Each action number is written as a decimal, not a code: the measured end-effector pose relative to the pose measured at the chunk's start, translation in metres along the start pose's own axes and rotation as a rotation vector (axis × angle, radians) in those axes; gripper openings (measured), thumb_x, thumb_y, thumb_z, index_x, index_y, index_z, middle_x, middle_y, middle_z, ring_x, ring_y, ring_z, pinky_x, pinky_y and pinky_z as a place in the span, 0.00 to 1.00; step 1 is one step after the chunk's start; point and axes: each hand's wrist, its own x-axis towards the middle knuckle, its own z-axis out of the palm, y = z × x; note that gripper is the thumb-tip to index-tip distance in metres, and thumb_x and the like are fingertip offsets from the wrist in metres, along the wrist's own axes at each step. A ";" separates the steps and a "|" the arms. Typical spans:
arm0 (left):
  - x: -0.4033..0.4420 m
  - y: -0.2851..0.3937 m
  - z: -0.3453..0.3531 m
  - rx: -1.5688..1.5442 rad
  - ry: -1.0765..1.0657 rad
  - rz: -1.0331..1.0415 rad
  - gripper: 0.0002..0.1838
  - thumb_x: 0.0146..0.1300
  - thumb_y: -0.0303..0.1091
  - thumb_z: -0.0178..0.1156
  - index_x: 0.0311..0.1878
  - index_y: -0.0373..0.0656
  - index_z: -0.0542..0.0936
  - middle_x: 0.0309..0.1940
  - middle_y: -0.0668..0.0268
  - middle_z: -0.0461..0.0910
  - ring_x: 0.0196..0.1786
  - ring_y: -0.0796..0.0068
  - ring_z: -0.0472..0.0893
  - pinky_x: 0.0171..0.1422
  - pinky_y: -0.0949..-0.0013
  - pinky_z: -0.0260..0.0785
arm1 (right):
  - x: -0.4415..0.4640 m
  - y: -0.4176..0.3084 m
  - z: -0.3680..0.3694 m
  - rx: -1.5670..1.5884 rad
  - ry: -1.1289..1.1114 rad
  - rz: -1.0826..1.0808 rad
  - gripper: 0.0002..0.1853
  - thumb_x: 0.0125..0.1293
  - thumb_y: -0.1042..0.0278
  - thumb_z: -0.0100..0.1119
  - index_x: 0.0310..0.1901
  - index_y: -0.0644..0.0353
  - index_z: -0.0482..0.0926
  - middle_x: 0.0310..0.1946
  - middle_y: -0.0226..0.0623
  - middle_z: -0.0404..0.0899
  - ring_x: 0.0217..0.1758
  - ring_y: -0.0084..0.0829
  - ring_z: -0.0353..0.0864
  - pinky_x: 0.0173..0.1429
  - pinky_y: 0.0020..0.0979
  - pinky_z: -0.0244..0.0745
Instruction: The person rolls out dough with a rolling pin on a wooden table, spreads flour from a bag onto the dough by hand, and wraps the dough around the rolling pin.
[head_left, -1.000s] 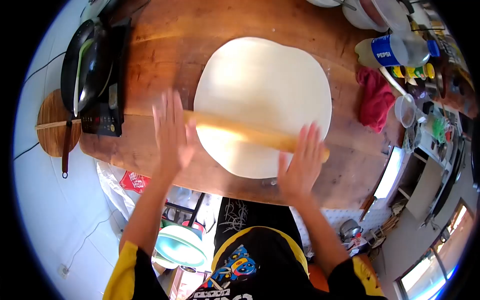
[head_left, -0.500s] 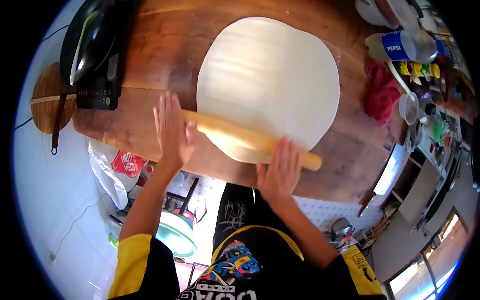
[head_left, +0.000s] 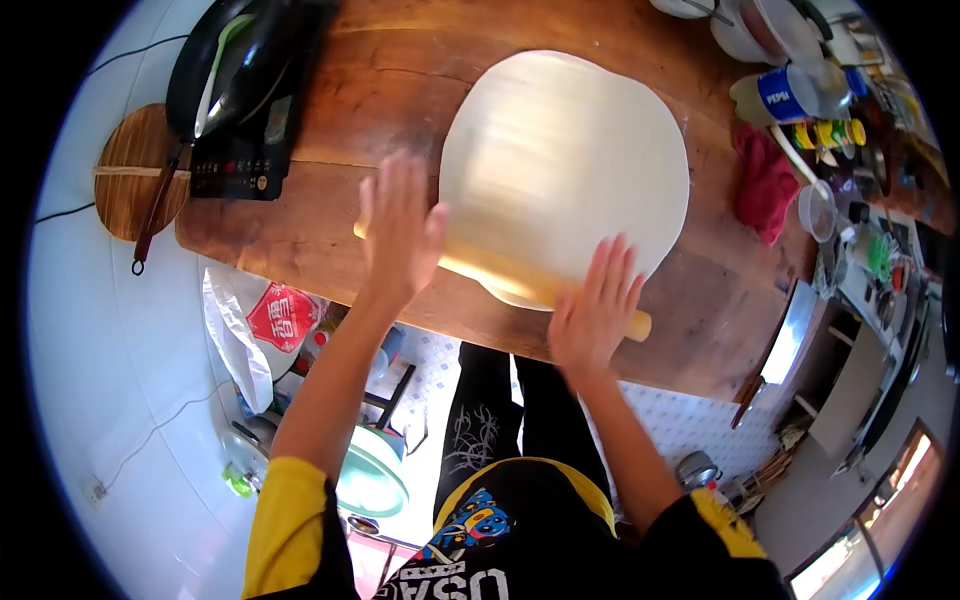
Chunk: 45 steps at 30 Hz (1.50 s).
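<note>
A wooden rolling pin (head_left: 500, 272) lies aslant across the near edge of a wide, flat, pale dough sheet (head_left: 565, 160) on the wooden table. My left hand (head_left: 402, 222) rests on the pin near its left end, fingers extended and slightly blurred. Toward the pin's right end, my right hand (head_left: 596, 308) lies on it with fingers stretched forward. Both palms face down, and neither hand is wrapped round the pin. The pin's two ends stick out past my hands.
At left, a black wok (head_left: 225, 75) sits on an induction cooker (head_left: 240, 165), beside a round wooden board (head_left: 140, 175). A red cloth (head_left: 765, 185), a Pepsi bottle (head_left: 790, 92) and bowls are at right. A cleaver (head_left: 790, 330) lies at the right table edge.
The pin has moved toward the table's near edge relative to the dough. My right hand, near the pin's middle-right half a second ago, is now closer to its right end. The view has shifted.
</note>
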 end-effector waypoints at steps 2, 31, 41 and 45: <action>0.022 0.016 0.005 -0.004 0.025 0.159 0.33 0.78 0.47 0.41 0.77 0.33 0.58 0.78 0.47 0.57 0.82 0.50 0.51 0.84 0.46 0.38 | 0.004 0.004 0.008 -0.066 0.125 0.062 0.37 0.72 0.52 0.49 0.75 0.70 0.59 0.77 0.56 0.55 0.80 0.56 0.54 0.79 0.62 0.47; -0.022 0.069 -0.005 -0.163 -0.163 0.554 0.35 0.66 0.42 0.60 0.73 0.38 0.66 0.72 0.55 0.68 0.76 0.51 0.63 0.80 0.41 0.47 | -0.058 0.125 -0.056 -0.046 0.076 0.049 0.33 0.67 0.59 0.57 0.70 0.68 0.66 0.69 0.53 0.69 0.74 0.51 0.66 0.77 0.60 0.54; 0.012 0.101 0.021 -0.136 -0.018 0.203 0.36 0.75 0.49 0.45 0.76 0.31 0.59 0.78 0.45 0.57 0.81 0.45 0.53 0.81 0.37 0.37 | -0.013 0.128 -0.037 -0.134 0.071 0.312 0.35 0.75 0.52 0.46 0.72 0.74 0.62 0.73 0.59 0.63 0.77 0.57 0.62 0.79 0.58 0.51; 0.091 0.121 0.024 -0.059 0.092 0.223 0.39 0.73 0.53 0.47 0.75 0.30 0.60 0.77 0.44 0.58 0.80 0.42 0.55 0.81 0.35 0.36 | 0.114 0.159 -0.049 -0.142 0.210 0.326 0.33 0.74 0.56 0.46 0.72 0.73 0.63 0.73 0.57 0.64 0.78 0.54 0.61 0.79 0.57 0.49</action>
